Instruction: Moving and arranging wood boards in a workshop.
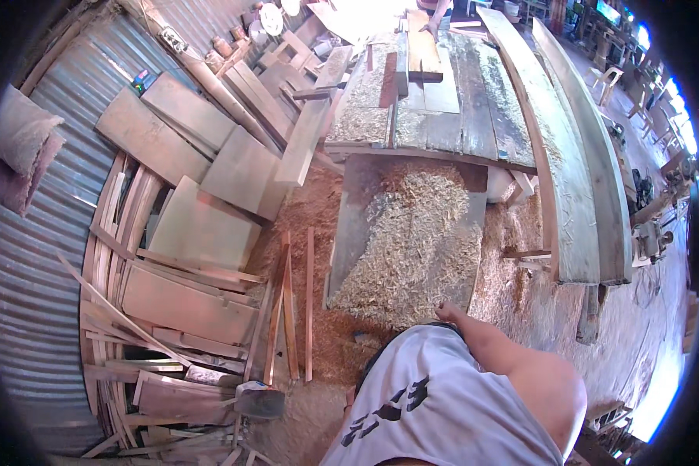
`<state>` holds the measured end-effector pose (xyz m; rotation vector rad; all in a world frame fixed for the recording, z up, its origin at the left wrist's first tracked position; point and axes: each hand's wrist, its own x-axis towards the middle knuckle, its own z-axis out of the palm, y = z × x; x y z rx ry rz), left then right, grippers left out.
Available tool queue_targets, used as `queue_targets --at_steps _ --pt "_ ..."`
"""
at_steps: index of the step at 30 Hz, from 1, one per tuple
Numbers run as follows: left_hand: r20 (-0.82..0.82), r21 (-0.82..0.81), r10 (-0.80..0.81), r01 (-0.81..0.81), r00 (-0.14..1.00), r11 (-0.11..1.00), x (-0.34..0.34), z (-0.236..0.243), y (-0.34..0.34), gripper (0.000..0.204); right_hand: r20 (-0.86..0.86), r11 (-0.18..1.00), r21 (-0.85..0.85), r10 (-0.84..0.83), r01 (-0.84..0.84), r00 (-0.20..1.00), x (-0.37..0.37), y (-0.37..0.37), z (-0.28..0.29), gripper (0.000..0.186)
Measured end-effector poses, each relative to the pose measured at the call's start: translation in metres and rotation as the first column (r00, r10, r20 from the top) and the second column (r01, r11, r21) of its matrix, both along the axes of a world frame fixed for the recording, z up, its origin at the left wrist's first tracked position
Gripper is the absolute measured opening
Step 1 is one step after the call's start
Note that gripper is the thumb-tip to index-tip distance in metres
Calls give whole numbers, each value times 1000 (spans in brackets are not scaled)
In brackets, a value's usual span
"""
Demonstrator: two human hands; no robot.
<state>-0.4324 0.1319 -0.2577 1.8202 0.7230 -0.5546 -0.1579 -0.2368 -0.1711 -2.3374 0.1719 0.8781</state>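
My right hand (pixel 447 311) is closed at the near edge of a dark board (pixel 352 233) heaped with pale wood shavings (pixel 408 241); I cannot make out whether it grips that edge. My left hand (pixel 349 400) is mostly hidden beside my body, low in the middle, and its fingers do not show. Just past the board stands a plank-topped workbench (pixel 478 109) strewn with shavings, with loose wood pieces (pixel 426 66) on it.
Stacked panels and strips (pixel 182 303) lean along a corrugated metal wall (pixel 31 303) at left. Two long planks (pixel 567 155) run along the right. Another person's hand and arm (pixel 435 19) show at the bench's far end. Reddish sawdust (pixel 311 194) covers the floor.
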Motion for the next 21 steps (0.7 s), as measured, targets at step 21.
queue_targets --at_steps 21 --pt "47 -14 94 -93 995 996 86 72 -18 18 -162 978 89 -174 190 971 -1 -1 -3 20"
